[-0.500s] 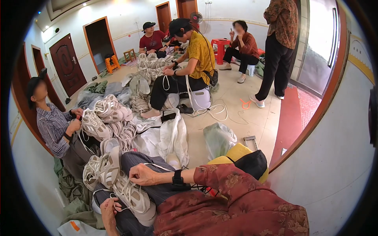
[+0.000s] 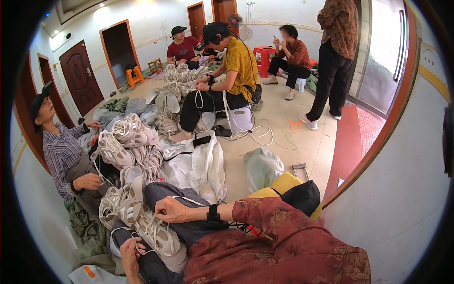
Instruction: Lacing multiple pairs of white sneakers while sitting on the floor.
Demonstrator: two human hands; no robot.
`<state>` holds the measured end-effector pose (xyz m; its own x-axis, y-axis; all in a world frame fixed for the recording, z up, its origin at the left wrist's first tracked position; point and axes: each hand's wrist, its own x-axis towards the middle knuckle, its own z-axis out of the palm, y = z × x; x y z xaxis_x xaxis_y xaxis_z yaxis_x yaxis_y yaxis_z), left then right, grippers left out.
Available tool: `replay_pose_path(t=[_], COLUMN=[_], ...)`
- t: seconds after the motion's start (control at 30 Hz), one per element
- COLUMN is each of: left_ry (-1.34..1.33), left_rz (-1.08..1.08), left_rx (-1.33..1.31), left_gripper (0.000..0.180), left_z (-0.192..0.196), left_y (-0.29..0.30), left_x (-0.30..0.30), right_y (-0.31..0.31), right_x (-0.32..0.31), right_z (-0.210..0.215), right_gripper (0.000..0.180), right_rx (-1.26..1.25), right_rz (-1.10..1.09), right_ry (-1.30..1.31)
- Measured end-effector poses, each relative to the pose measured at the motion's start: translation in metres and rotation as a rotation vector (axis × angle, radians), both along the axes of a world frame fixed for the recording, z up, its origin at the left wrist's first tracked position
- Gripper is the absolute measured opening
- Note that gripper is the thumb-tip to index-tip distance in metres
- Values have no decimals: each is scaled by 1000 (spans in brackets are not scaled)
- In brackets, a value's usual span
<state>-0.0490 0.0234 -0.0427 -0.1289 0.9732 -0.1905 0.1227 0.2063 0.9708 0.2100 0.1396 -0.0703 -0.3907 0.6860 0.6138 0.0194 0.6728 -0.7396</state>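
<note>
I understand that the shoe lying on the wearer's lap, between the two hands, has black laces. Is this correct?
Not quite: the laces are whitish, not black, as the head view shows. The shoe does lie on the lap, between the left hand and right hand.

Beige-and-white sneaker with pale laces across the lap

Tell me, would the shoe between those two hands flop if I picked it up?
The shoe would probably hold its shape, since its toe looks smoothly rounded. Its laces would likely dangle, because they look thin and bend in loose curves.
</note>
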Motion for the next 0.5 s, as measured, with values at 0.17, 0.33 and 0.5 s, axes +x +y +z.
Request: replay_pose_path(t=[0.17,0.33,0.5], left_ry=[2,4,9], left_rz=[0,1,-2], left_rx=[-1,10,7], left_gripper=[26,27,27], left_z=[-2,-3,-1], left_y=[2,2,2], left_x=[-1,-2,0], right_y=[-1,-2,-3], right_x=[2,3,3], right_z=[2,5,5], right_gripper=[13,13,13], right_rx=[-9,-17,-5], right_rz=[0,0,-7], right_ry=[-6,-10,-2])
